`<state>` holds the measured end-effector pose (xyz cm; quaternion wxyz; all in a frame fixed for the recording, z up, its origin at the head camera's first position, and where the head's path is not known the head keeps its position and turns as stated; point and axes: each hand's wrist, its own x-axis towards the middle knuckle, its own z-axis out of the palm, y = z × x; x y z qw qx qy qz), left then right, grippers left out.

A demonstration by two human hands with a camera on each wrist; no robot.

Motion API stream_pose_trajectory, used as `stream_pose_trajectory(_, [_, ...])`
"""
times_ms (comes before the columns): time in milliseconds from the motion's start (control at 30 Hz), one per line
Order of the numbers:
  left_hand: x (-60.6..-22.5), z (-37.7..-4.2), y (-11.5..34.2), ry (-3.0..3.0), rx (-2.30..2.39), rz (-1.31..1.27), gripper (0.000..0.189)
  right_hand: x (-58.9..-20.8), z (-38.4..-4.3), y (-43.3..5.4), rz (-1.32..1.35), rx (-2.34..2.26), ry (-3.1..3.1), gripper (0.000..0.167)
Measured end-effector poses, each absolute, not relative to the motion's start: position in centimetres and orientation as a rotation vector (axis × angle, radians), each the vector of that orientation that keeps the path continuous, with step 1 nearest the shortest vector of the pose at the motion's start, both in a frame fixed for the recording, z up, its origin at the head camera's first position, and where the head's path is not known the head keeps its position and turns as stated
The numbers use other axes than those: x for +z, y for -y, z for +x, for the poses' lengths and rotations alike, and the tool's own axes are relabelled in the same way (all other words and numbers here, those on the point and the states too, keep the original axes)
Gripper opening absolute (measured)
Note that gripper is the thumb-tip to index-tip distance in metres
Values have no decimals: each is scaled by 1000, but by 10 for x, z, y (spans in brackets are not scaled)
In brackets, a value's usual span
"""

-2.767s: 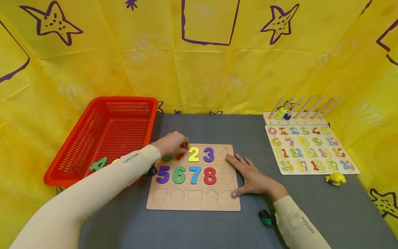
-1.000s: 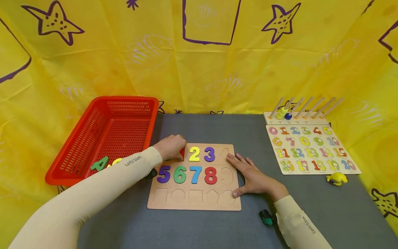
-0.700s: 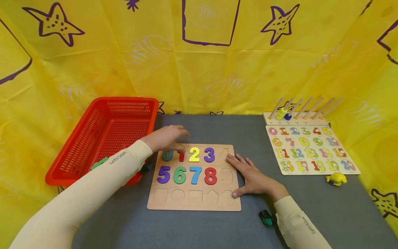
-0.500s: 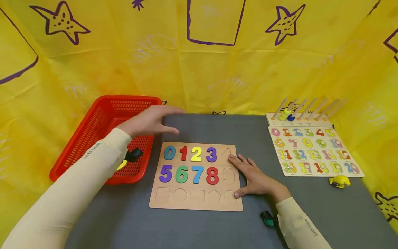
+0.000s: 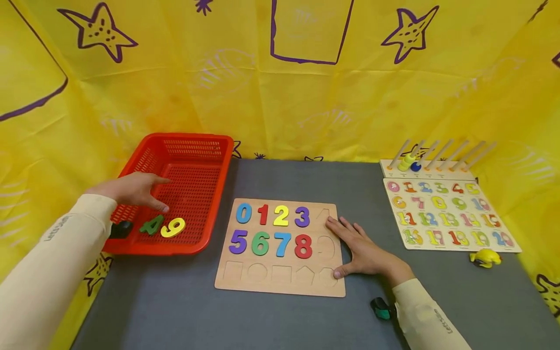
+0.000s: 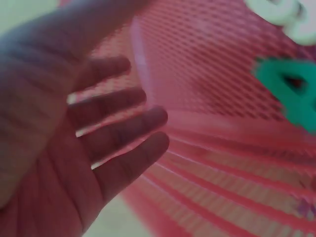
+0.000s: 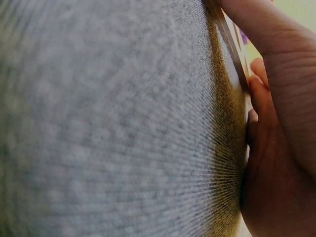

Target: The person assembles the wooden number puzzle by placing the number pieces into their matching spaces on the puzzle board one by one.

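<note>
My left hand [image 5: 133, 188] is over the left side of the red plastic basket [image 5: 224, 180], fingers spread and holding nothing. Just below its thumb in the head view lie a green number 4 [image 5: 151, 224] and a yellow number piece [image 5: 173, 227], a 6 or 9. The left wrist view shows the extended fingers [image 6: 123, 163] beside the basket wall, the green 4 [image 6: 291, 89] at right. My right hand [image 5: 365, 253] rests with thumb and fingertips on the right edge of the wooden number board [image 5: 280, 287]. Coloured numbers 0 to 3 and 5 to 8 sit in its two upper rows.
Outlined recesses, including a row of shapes, show on the board. At right lie a second number board [image 5: 455, 214] with a peg rack [image 5: 437, 170] behind it, and a small yellow toy [image 5: 485, 258]. A yellow patterned cloth [image 5: 288, 107] hangs behind the grey table [image 5: 183, 306].
My left hand pressed the red 1 into the board, let go, and moved left over the basket. The right hand stays on the board's edge. The head view has shifted slightly.
</note>
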<state>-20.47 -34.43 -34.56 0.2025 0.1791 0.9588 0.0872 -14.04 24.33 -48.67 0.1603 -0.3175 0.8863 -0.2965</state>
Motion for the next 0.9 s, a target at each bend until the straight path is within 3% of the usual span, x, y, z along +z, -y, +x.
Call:
stream_pose_trajectory(67, [-356, -203, 351, -2643, 188, 487, 86, -487, -140, -244, -906, -851, -2531, 127])
stream_pose_trajectory(167, [-366, -200, 354, -2545, 160, 402, 52, -488, -140, -245, -909, -853, -2525, 127])
stream_pose_trajectory(233, [-369, -198, 352, -2491, 128, 348, 39, -489, -140, -245, -906, -853, -2522, 127])
stream_pose_trajectory(600, [-384, -195, 337, -2443, -23, 294, 31, -491, -140, -240, -899, -838, -2516, 126])
stream_pose_trajectory(900, [-403, -224, 336, -2696, 179, 411, 31, -486, -141, -244, -898, -842, -2532, 126])
